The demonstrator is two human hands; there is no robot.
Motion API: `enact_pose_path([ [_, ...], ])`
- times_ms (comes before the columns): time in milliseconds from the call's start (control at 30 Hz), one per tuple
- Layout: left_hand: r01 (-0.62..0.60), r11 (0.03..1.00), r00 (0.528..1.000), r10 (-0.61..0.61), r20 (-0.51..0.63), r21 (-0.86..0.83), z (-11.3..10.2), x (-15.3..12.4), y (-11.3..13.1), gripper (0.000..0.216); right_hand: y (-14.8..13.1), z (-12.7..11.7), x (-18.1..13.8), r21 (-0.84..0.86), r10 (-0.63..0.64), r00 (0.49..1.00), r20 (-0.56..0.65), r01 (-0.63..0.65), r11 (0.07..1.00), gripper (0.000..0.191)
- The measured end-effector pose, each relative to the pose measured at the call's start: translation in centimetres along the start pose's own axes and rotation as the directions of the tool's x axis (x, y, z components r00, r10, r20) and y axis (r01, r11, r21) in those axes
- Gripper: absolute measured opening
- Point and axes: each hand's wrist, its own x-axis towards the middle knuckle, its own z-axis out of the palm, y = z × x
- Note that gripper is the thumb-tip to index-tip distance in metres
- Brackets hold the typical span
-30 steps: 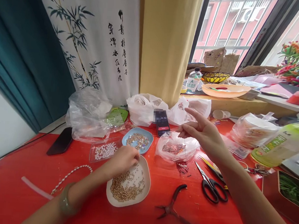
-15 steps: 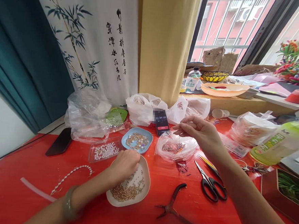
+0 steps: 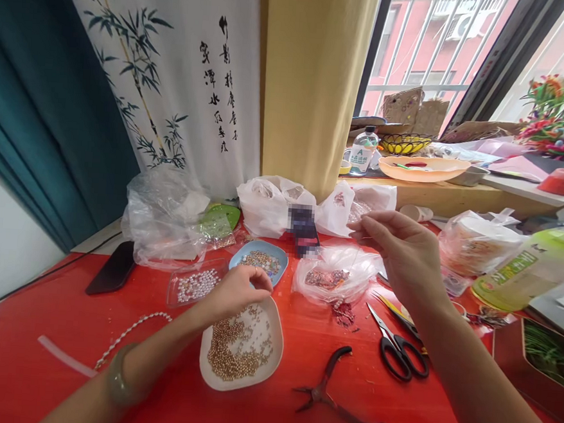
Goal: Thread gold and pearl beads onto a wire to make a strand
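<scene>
My left hand (image 3: 238, 291) hovers just over the far edge of a white dish (image 3: 271, 373) full of small gold beads, fingers pinched on one gold bead. My right hand (image 3: 400, 249) is raised above a clear bag of reddish beads (image 3: 330, 278), thumb and forefinger pinched together; a very thin thread may be between them but I cannot make it out. A blue dish of mixed beads (image 3: 262, 262) and a clear tray of white pearls (image 3: 197, 284) lie just beyond my left hand.
On the red table: black pliers (image 3: 333, 405), black scissors (image 3: 397, 353), a pearl strand (image 3: 133, 331), a dark phone (image 3: 112, 267), a propped phone (image 3: 304, 229), plastic bags (image 3: 165, 219), a green bottle (image 3: 524, 270). A window ledge with bowls stands behind.
My left hand has lifted off the gold beads with a bead pinched. My right hand closed from outstretched fingers into a pinch and rose slightly to the right.
</scene>
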Motion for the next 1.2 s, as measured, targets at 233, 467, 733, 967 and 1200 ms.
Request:
enact_pose_path([
  [233,0.104,0.851,0.994,-0.112,0.016,-0.516,0.0,0.3,0.1,0.017,-1.0,0.2,-0.3,0.148,-0.04,0.996,-0.083,0.052,0.988,0.001],
  [467,0.149,0.578,0.984,-0.165,0.064,-0.803,0.1,0.3,0.1,0.016,-2.4,1.7,-2.1,0.246,0.138,0.988,0.073,-0.152,0.957,0.004],
  [733,0.082,0.447,0.987,-0.16,0.01,-0.891,0.1,0.4,0.3,0.013,0.9,4.6,-3.5,-0.163,0.426,0.751,0.504,-0.402,0.901,0.012],
  [967,0.099,0.449,0.988,-0.148,0.035,-0.888,0.1,0.1,0.4,0.014,1.8,5.6,-4.5,-0.185,0.408,0.731,0.548,-0.369,0.911,0.012],
  [1200,0.058,0.478,0.994,-0.113,0.004,-0.876,0.3,0.2,0.1,0.015,0.9,5.9,-4.7,-0.206,0.413,0.752,0.514,-0.358,0.911,0.012],
])
